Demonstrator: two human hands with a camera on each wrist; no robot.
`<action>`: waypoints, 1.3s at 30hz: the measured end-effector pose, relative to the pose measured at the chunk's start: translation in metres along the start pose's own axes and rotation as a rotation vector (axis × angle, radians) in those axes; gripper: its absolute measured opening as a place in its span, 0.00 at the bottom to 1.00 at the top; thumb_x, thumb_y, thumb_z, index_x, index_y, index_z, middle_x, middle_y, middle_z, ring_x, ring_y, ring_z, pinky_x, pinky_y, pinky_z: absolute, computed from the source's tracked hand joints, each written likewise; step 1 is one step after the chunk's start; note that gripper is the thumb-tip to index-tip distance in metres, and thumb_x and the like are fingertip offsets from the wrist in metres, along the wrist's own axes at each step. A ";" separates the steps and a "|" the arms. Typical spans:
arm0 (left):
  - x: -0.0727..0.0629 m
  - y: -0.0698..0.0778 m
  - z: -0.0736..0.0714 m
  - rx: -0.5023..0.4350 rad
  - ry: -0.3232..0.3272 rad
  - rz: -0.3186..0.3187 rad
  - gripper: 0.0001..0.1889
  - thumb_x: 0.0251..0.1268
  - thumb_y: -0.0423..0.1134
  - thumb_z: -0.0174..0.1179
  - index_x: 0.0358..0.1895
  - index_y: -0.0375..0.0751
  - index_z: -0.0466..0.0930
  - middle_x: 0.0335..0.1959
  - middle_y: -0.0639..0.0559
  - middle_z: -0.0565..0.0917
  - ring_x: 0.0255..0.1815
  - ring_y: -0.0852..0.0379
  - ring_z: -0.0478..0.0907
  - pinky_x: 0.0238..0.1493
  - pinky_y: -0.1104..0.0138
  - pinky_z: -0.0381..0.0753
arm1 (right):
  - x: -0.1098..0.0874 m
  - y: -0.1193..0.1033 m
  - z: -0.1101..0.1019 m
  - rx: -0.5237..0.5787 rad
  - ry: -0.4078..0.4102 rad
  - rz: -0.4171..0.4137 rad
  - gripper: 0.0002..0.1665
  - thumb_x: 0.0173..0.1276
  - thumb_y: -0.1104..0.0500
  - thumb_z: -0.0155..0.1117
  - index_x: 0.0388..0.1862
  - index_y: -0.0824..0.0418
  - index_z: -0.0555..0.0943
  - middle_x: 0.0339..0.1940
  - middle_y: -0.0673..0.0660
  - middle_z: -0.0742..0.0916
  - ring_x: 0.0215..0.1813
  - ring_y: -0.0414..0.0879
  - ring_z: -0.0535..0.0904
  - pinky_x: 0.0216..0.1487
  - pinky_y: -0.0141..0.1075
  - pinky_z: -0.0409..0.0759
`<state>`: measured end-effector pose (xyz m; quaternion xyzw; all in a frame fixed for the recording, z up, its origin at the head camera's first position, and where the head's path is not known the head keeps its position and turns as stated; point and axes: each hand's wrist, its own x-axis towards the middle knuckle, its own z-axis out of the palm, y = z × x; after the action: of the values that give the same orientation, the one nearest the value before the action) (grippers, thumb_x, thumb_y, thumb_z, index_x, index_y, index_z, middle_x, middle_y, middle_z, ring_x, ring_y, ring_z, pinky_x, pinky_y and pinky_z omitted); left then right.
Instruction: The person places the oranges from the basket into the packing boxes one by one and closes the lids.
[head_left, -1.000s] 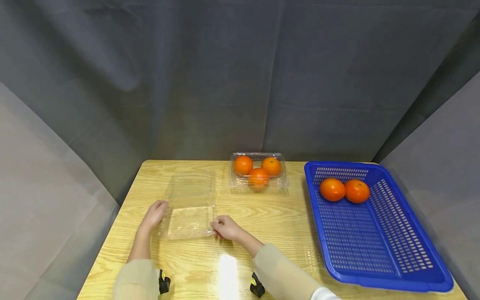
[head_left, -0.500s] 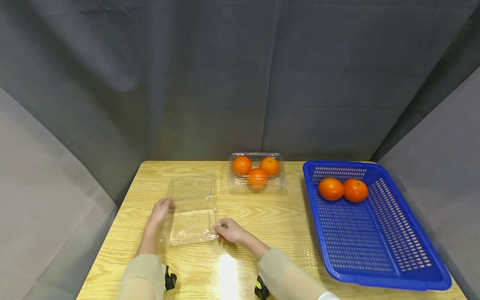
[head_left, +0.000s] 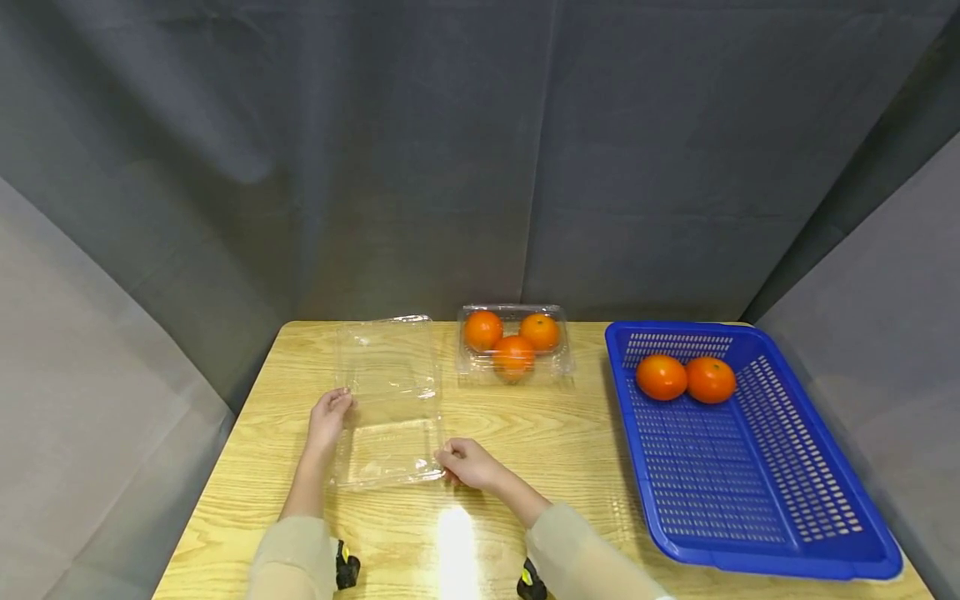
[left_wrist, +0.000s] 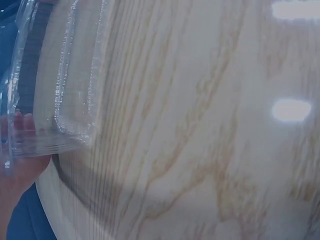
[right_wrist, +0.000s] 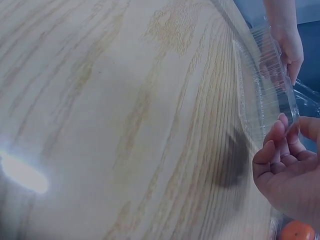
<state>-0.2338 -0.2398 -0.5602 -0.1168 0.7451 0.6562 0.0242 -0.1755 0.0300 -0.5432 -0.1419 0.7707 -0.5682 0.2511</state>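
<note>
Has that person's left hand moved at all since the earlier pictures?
Yes: the left hand has shifted rightward, away from the left edge of the table.

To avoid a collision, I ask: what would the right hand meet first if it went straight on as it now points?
The right hand would first meet the clear rectangular plastic container whose near right corner it pinches; beyond that, probably the left hand, though depth is unclear.
</note>
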 end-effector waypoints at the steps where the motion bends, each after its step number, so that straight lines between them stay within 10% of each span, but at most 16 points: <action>1: 0.000 0.000 0.001 -0.007 0.005 0.005 0.24 0.72 0.40 0.42 0.63 0.27 0.56 0.57 0.30 0.68 0.58 0.39 0.67 0.60 0.53 0.65 | -0.001 0.000 0.000 -0.001 0.004 -0.003 0.16 0.72 0.58 0.46 0.28 0.68 0.71 0.21 0.63 0.78 0.20 0.46 0.69 0.23 0.36 0.69; 9: 0.000 -0.004 0.011 -0.033 0.022 0.040 0.22 0.70 0.36 0.45 0.63 0.29 0.59 0.55 0.34 0.70 0.52 0.47 0.72 0.56 0.58 0.70 | -0.022 -0.017 -0.004 0.015 0.016 -0.040 0.15 0.72 0.62 0.45 0.30 0.74 0.70 0.26 0.74 0.78 0.22 0.47 0.70 0.32 0.54 0.75; 18: -0.007 0.000 0.024 -0.075 0.020 0.039 0.21 0.68 0.35 0.47 0.62 0.32 0.60 0.47 0.46 0.75 0.46 0.53 0.74 0.51 0.60 0.71 | -0.032 -0.012 -0.009 0.005 0.045 -0.055 0.15 0.72 0.62 0.46 0.31 0.75 0.70 0.26 0.73 0.78 0.25 0.62 0.74 0.24 0.41 0.72; 39: -0.011 0.000 0.067 -0.116 -0.020 0.099 0.18 0.66 0.33 0.50 0.58 0.33 0.64 0.40 0.50 0.74 0.44 0.47 0.74 0.41 0.66 0.73 | -0.060 0.009 -0.028 0.065 0.119 -0.001 0.14 0.73 0.62 0.44 0.32 0.72 0.70 0.22 0.62 0.77 0.23 0.45 0.70 0.22 0.29 0.66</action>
<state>-0.2311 -0.1721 -0.5678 -0.0747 0.7105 0.6997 -0.0075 -0.1400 0.0854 -0.5316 -0.1000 0.7654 -0.6004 0.2092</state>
